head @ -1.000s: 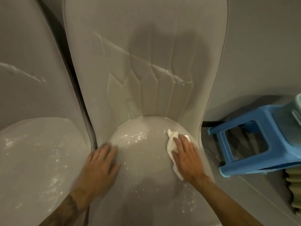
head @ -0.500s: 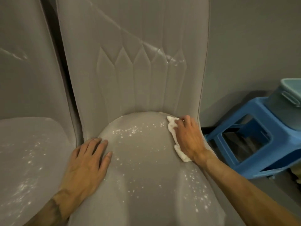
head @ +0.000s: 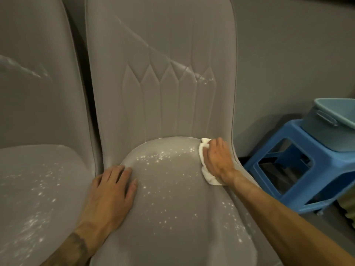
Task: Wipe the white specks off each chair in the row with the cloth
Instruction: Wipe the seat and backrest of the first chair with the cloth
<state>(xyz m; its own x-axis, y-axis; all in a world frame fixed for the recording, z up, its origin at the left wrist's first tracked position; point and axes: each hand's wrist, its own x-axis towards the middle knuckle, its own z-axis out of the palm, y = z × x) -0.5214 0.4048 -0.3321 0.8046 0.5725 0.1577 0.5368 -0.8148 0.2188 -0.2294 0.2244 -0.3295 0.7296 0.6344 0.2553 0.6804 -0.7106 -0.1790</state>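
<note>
A grey padded chair (head: 172, 198) fills the middle of the head view, its seat scattered with white specks (head: 159, 155). My right hand (head: 218, 160) presses a folded white cloth (head: 206, 172) onto the seat's back right corner, next to the backrest. My left hand (head: 111, 191) lies flat on the seat's left edge, fingers spread, holding nothing. A second grey chair (head: 38, 189) on the left also carries white specks on its seat and a white streak on its backrest.
A blue plastic stool (head: 299, 166) stands right of the chair, with a light blue bin (head: 334, 127) on top of it. A grey wall (head: 288, 54) runs behind the chairs. A narrow dark gap separates the two chairs.
My right hand has slid the cloth from the seat's right side back toward the corner by the backrest. My left hand has stayed pressed on the seat's left edge.
</note>
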